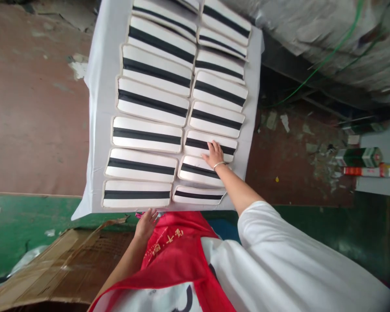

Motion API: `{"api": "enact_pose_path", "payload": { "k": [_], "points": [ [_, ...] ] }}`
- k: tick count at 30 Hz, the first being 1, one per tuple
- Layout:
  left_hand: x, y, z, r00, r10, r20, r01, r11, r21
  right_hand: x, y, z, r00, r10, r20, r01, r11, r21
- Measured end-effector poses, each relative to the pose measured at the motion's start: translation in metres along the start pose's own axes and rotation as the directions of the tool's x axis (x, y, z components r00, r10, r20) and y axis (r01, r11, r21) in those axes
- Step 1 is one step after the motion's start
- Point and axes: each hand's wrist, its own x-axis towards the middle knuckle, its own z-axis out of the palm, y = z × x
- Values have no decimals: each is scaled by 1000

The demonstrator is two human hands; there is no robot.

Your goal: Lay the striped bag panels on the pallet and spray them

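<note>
Flat white panels [146, 141], each with a black lengthwise stripe and a thin beige edge, lie in two columns on a table with a white cover [99, 104]. My right hand [213, 154] is over a panel in the right column [195, 149], fingers spread across its black stripe. It seems to rest on the surface and grips nothing. At the near edge of the table is my left hand [147, 223], its fingers loosely stretched out and nothing visible in them. The nearest panel to it is the front left one [136, 200].
A large open cardboard box [68, 260] stands at the lower left. Grey wrapped stacks [312, 26] and a green cord [325, 60] are at the upper right. Green boxes [359, 157] sit at the far right. My red apron [178, 234] is close to the table's edge.
</note>
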Motion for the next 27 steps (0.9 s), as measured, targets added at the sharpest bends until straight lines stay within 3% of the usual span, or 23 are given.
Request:
{"api": "enact_pose_path", "payload": {
  "k": [2, 4, 6, 8, 10, 15, 18, 21, 27],
  "points": [
    [-5, 1, 18, 997, 79, 18, -81, 974, 211, -13, 3, -4, 996, -49, -72, 53, 998, 44],
    [-7, 2, 42, 978, 200, 64, -206, 858, 471, -30, 3, -7, 982, -162, -100, 171, 981, 89],
    [-6, 2, 69, 967, 239, 92, -242, 741, 627, -46, -2, -4, 957, -278, -80, 286, 950, 124],
    [-3, -1, 89, 985, 164, 51, -156, 730, 665, -56, -11, 4, 943, -331, -47, 334, 933, 131],
    [0, -7, 100, 999, 37, -28, -12, 792, 610, -59, -21, 14, 930, -366, -21, 366, 923, 120],
    [-5, -24, 87, 976, -187, -115, 218, 889, 403, -50, -37, 27, 848, -530, 16, 522, 840, 149],
    [-17, -28, 79, 963, -237, -125, 268, 853, 449, -41, -43, 27, 899, -437, -33, 436, 884, 167],
    [-28, -34, 82, 965, -243, -101, 257, 797, 547, -35, -50, 28, 912, -409, -18, 406, 899, 163],
    [-38, -45, 95, 989, -148, 2, 108, 733, 671, -43, -49, 23, 847, -529, 48, 520, 844, 133]
  ]
}}
